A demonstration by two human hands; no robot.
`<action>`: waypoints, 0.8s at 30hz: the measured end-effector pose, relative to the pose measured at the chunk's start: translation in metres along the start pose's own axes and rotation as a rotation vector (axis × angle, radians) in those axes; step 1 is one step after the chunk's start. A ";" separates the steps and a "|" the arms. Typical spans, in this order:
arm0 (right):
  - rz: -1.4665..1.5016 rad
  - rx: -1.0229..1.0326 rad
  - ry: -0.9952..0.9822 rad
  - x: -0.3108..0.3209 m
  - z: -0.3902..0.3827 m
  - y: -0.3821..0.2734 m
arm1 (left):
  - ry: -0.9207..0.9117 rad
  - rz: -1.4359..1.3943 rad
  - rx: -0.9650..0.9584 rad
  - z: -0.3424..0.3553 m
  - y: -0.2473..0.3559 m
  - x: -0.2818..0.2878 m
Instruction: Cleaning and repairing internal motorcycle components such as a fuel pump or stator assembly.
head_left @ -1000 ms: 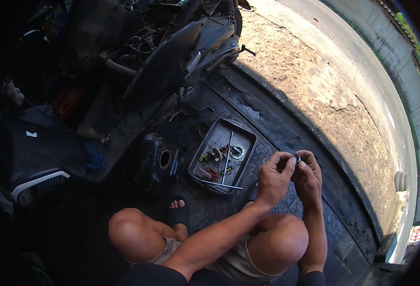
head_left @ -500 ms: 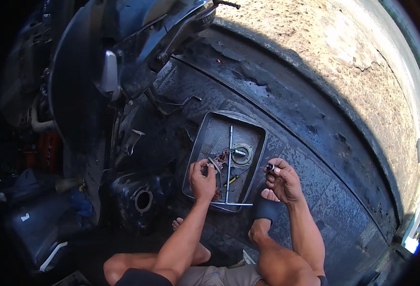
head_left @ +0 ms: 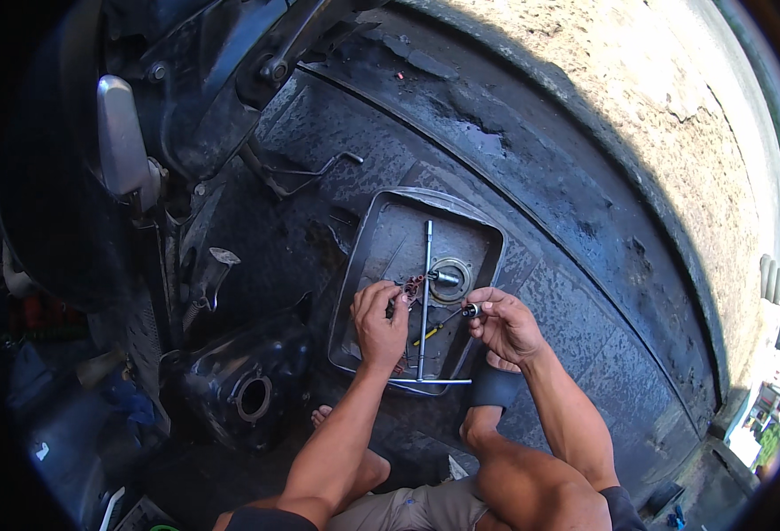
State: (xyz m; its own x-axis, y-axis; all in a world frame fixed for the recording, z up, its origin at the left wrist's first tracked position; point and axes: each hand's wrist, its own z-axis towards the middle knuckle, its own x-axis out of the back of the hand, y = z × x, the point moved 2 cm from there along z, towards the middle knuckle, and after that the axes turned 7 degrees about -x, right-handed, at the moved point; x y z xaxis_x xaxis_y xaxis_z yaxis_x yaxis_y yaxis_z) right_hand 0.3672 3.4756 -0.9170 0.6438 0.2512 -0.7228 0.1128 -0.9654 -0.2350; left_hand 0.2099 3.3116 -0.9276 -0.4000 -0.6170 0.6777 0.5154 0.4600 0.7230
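Observation:
My right hand (head_left: 509, 329) pinches a small dark cylindrical part (head_left: 471, 311) with a shiny metal end, at the right rim of a shallow dark tray (head_left: 396, 226). Over the tray's left side, my left hand (head_left: 379, 323) has its fingers curled together; what sits between them is mostly hidden. Inside the tray lie a metal ring (head_left: 463, 290) with a silver cylindrical piece (head_left: 446, 278) across it, some reddish small parts (head_left: 416, 285) and a yellow-handled tool (head_left: 426, 336). A long T-handle wrench (head_left: 424, 332) rests lengthwise, its crossbar over the near rim.
A black tank-like part (head_left: 200, 389) with a round opening stands left of my left forearm. Beyond it rises a partly stripped motorcycle (head_left: 222, 80), a bent metal lever (head_left: 328, 168) sticking out toward the tray. My bare feet flank the tray's near end. A raised kerb curves along the right.
My right hand has moved left, bringing the small cylindrical part to the tray's edge. My left fingers have turned over, covering the thin piece seen between them before. The view has shifted.

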 end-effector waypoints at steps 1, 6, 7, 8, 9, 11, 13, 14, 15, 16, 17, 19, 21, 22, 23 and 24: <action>-0.011 -0.001 -0.019 0.002 0.006 0.003 | -0.026 -0.030 -0.007 0.001 -0.002 0.000; 0.059 0.030 -0.028 -0.002 0.020 0.019 | -0.045 -0.074 -0.099 0.006 -0.002 0.006; 0.104 0.023 -0.068 0.000 0.022 0.021 | -0.068 -0.071 -0.146 0.006 -0.001 0.006; 0.109 0.024 -0.065 0.000 0.024 0.022 | -0.088 -0.066 -0.193 0.006 0.001 0.006; 0.129 0.016 -0.083 -0.002 0.025 0.023 | -0.093 -0.067 -0.194 0.007 0.002 0.006; 0.151 0.008 -0.105 -0.002 0.027 0.025 | -0.146 -0.144 -0.190 0.008 0.003 0.007; 0.169 0.000 -0.122 -0.002 0.029 0.029 | -0.155 -0.178 -0.181 0.008 0.002 0.007; 0.169 -0.002 -0.124 -0.001 0.029 0.029 | -0.164 -0.218 -0.171 0.008 0.002 0.006; 0.176 0.002 -0.119 0.000 0.029 0.030 | -0.163 -0.215 -0.171 0.008 0.003 0.007; 0.183 0.006 -0.115 0.002 0.029 0.030 | -0.180 -0.221 -0.162 0.009 0.005 0.007; 0.183 0.006 -0.117 0.002 0.029 0.031 | -0.199 -0.228 -0.155 0.009 0.006 0.007; 0.178 0.027 -0.111 0.004 0.029 0.033 | -0.213 -0.219 -0.162 0.009 0.007 0.008; 0.155 0.040 -0.102 0.004 0.030 0.036 | -0.231 -0.212 -0.172 0.009 0.006 0.008; 0.130 0.052 -0.092 0.004 0.031 0.037 | -0.231 -0.205 -0.180 0.009 0.006 0.008; 0.133 0.055 -0.090 0.003 0.031 0.039 | -0.233 -0.198 -0.187 0.008 0.007 0.008; 0.089 0.081 -0.069 0.002 0.033 0.040 | -0.238 -0.199 -0.189 0.009 0.007 0.009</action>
State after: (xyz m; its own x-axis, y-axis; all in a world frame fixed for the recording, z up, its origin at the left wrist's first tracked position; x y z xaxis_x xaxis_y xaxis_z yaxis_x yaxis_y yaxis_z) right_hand 0.3486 3.4402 -0.9492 0.5948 0.1716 -0.7854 -0.0061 -0.9760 -0.2178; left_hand 0.2035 3.3148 -0.9155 -0.6601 -0.5069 0.5545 0.5316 0.2063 0.8215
